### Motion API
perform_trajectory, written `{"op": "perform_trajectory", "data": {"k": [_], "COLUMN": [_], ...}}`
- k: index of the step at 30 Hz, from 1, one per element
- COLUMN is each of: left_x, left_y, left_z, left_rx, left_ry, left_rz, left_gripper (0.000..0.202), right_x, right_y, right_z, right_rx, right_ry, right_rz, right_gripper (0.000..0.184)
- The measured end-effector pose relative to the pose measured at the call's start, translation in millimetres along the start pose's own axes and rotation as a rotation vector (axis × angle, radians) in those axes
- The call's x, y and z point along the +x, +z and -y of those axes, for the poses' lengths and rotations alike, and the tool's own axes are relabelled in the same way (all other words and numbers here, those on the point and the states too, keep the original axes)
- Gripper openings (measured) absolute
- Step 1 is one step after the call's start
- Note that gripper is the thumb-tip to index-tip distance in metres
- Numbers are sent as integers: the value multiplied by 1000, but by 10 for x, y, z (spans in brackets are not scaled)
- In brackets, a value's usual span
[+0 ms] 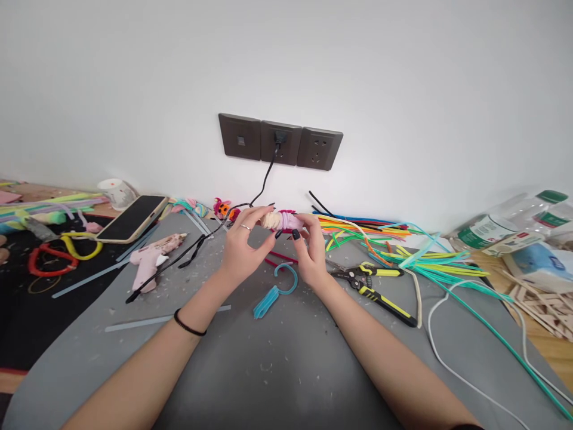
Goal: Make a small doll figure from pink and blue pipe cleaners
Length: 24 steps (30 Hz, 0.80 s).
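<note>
Both my hands meet above the grey mat (277, 358), holding a small pipe-cleaner figure (283, 221) with a cream part on the left and a pink-lilac part on the right. My left hand (244, 248), with a ring on one finger, pinches the cream end. The pink end sits in the curled fingers of my right hand (308, 254). Just below the hands a blue bent pipe-cleaner piece (274, 292) lies on the mat.
A pink glue gun (154, 263) with a black cord lies to the left, near a phone (132, 218) and glue sticks. Yellow-black pliers (373, 285) and a heap of coloured pipe cleaners (403, 248) lie right. Bottles (501, 224) and wooden sticks stand far right. A wall socket (280, 142) is behind.
</note>
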<state>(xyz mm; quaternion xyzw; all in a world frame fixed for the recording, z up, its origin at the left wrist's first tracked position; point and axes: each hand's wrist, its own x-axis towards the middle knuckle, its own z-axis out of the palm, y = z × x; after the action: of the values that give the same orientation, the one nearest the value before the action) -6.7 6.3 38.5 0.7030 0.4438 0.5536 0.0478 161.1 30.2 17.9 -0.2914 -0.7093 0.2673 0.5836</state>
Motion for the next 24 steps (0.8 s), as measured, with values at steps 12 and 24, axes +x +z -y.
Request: {"op": "perform_trajectory", "data": {"k": [12, 24], "left_x": [-8, -6], "left_y": [39, 57], "left_z": [74, 98], "left_rx": [-175, -212], "left_ry": [-160, -233], "left_rz": [17, 19], "left_gripper": [43, 45], "right_x": [11, 19], "right_y": [17, 41], "right_z": [-5, -46], "right_rx": [-41, -92], "right_ry": [16, 9], "right_rz": [1, -2], "right_gripper": [33, 40]}}
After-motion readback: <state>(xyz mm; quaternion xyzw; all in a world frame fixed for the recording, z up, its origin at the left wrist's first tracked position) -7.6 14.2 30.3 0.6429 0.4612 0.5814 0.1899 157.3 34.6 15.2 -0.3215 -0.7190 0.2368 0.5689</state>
